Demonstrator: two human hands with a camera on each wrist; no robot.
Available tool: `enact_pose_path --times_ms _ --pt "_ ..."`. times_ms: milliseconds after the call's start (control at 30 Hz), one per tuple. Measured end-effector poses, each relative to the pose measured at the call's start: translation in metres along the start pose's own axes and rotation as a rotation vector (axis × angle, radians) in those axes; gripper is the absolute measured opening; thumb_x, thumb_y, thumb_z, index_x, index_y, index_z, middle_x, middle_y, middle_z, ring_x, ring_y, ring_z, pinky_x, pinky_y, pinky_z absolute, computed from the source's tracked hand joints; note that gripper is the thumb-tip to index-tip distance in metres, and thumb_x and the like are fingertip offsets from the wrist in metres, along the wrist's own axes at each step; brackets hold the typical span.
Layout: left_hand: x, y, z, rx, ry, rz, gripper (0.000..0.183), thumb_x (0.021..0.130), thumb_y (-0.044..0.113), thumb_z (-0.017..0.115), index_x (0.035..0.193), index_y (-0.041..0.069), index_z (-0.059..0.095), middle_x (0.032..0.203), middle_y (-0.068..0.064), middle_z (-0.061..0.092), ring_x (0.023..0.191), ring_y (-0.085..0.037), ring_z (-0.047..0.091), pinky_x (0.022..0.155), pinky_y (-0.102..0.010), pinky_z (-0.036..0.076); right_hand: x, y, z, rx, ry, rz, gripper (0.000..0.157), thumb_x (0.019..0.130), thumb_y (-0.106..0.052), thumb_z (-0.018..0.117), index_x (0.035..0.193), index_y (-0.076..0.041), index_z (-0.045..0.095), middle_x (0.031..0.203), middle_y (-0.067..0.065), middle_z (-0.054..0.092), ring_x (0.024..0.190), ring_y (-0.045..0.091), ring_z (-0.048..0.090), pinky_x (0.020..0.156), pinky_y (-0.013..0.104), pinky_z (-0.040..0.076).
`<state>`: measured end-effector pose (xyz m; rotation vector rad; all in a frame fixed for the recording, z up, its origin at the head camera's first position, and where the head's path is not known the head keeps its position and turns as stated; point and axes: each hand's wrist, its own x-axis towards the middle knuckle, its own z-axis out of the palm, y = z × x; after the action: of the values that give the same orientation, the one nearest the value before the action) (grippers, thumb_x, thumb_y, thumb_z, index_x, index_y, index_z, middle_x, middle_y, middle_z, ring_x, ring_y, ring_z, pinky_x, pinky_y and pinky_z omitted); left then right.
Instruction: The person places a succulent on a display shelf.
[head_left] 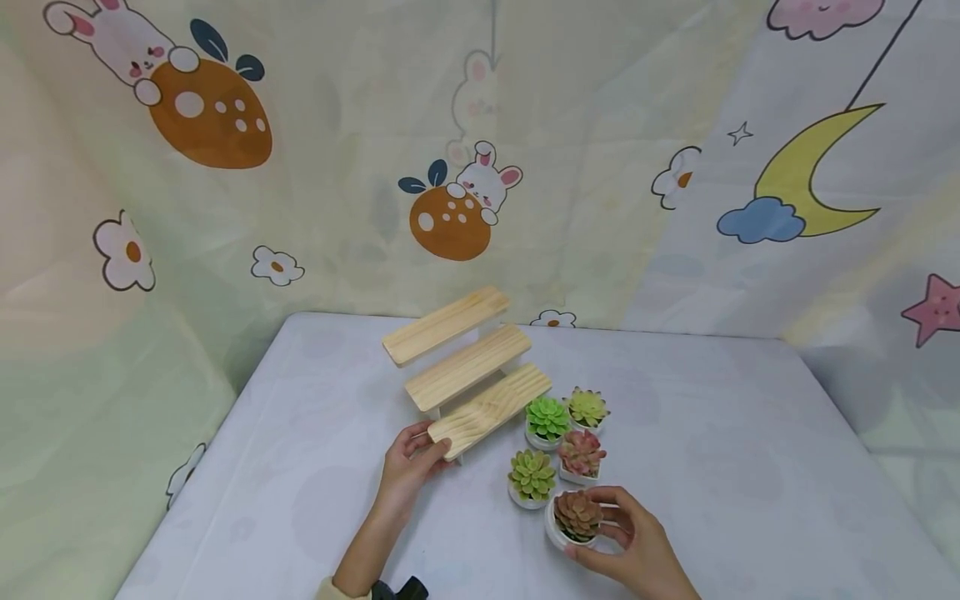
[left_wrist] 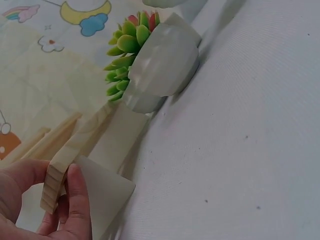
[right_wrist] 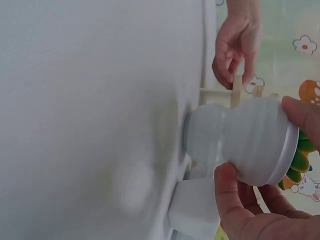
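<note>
My left hand (head_left: 405, 468) pinches the near left end of the lowest board (left_wrist: 62, 167) of a three-step wooden stand (head_left: 472, 367), thumb on top and fingers underneath. Pale supports show below the boards. In my right hand (head_left: 636, 542) is a potted succulent (head_left: 577, 514) with brown rosette leaves. Thumb and fingers grip its round white pot (right_wrist: 260, 142), which is raised off the table in the right wrist view. Just beyond it are a light green succulent (head_left: 532, 475) and a reddish succulent (head_left: 581, 452) in a squarish white pot.
A bright green succulent (head_left: 547, 418) stands at the right end of the lowest board, beside a yellow-green succulent (head_left: 587, 407). All are on a table with a white cloth (head_left: 712, 467). A patterned fabric backdrop (head_left: 585, 167) rises behind the table's far edge.
</note>
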<state>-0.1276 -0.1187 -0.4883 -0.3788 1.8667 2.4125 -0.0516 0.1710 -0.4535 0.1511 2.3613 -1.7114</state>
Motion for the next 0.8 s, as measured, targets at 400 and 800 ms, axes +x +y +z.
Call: enact_pose_path --times_ms 400,800 --pt "0.001 0.001 0.000 0.002 0.013 -0.001 0.053 0.087 0.002 0.068 0.133 -0.008 0.043 0.103 -0.009 0.057 0.081 -0.012 0.063 0.072 -0.024 0.058 -0.001 -0.017 -0.001 -0.027 0.008 -0.038 0.062 0.069 -0.013 0.089 0.121 -0.006 0.056 0.125 0.012 0.056 0.105 0.021 0.059 0.082 0.029 0.057" --pt "0.003 -0.003 -0.001 -0.014 0.027 0.000 0.052 0.085 0.000 0.070 0.130 -0.008 0.045 0.095 -0.005 0.059 0.074 -0.012 0.064 0.070 -0.024 0.058 0.004 -0.032 0.000 -0.045 0.066 -0.206 0.062 0.066 -0.008 0.090 0.119 -0.007 0.059 0.122 0.010 0.056 0.098 0.009 0.060 0.079 0.021 0.057"
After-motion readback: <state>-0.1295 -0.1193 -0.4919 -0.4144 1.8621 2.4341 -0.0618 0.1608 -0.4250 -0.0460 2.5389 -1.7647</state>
